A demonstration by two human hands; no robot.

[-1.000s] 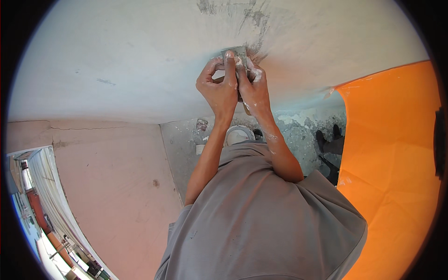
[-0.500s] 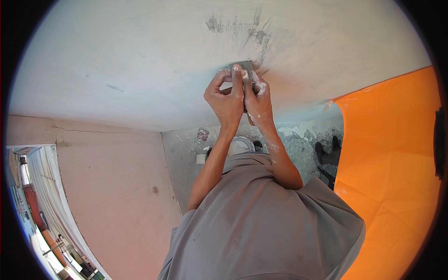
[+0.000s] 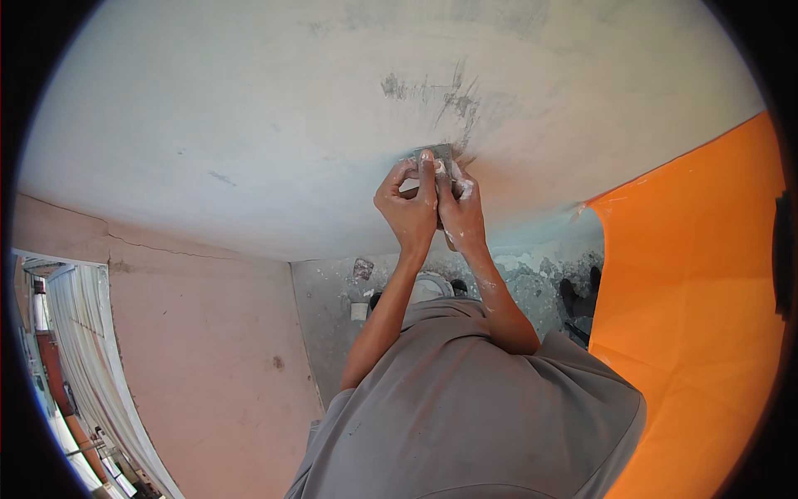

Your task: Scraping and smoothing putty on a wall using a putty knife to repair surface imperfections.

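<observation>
My left hand (image 3: 409,205) and my right hand (image 3: 463,214) are side by side at the pale wall (image 3: 274,108), both closed on a putty knife (image 3: 440,151). Its flat grey blade sticks out beyond the fingertips, close to the wall; I cannot tell if it touches. Both thumbs press along the blade, and a tan handle end shows below the right hand. White paste smears the fingers, mostly on the right hand. Dark scuff marks (image 3: 461,101) lie on the wall just past the blade.
An orange sheet (image 3: 690,274) hangs at the right. To the left stands a pinkish wall (image 3: 208,349) with a crack and a curtained opening (image 3: 79,308). Below, a white bucket (image 3: 431,287) sits on the paint-spattered floor (image 3: 328,287). Another person's dark shoes (image 3: 582,295) show near the sheet.
The view has shifted, so the wall marks and both hands sit lower in the picture. Both hands keep the same grip on the putty knife, near the lower end of the marks.
</observation>
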